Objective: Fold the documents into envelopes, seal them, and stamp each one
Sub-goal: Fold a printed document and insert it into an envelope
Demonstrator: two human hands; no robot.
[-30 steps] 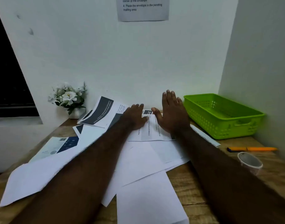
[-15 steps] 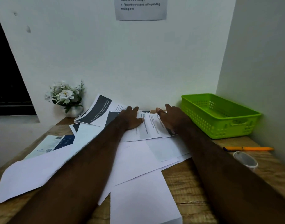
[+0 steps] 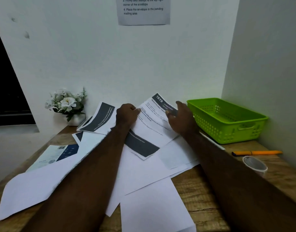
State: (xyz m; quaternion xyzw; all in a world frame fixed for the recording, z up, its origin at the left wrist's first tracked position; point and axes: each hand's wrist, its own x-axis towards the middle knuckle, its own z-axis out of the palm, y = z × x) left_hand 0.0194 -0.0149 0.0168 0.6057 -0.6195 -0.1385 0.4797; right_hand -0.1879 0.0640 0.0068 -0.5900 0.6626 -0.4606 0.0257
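A printed document (image 3: 154,121) with a dark header reading 1619 is tilted up off the paper pile at the back of the wooden desk. My left hand (image 3: 127,115) grips its left edge with curled fingers. My right hand (image 3: 181,118) pinches its right edge, thumb on the dark header. Beneath it lies another sheet with a dark band (image 3: 140,145). Several blank white sheets (image 3: 154,206) spread over the desk's middle and front. No envelope or stamp is clearly recognisable among the papers.
A green plastic basket (image 3: 227,121) stands at the back right against the wall. An orange pen (image 3: 257,152) and a small clear cup (image 3: 254,164) lie in front of it. A flower pot (image 3: 68,106) and more printed sheets (image 3: 100,119) sit back left.
Both hands lay flat on the document a second ago. They have since closed on its two side edges and lifted its far end up toward the wall.
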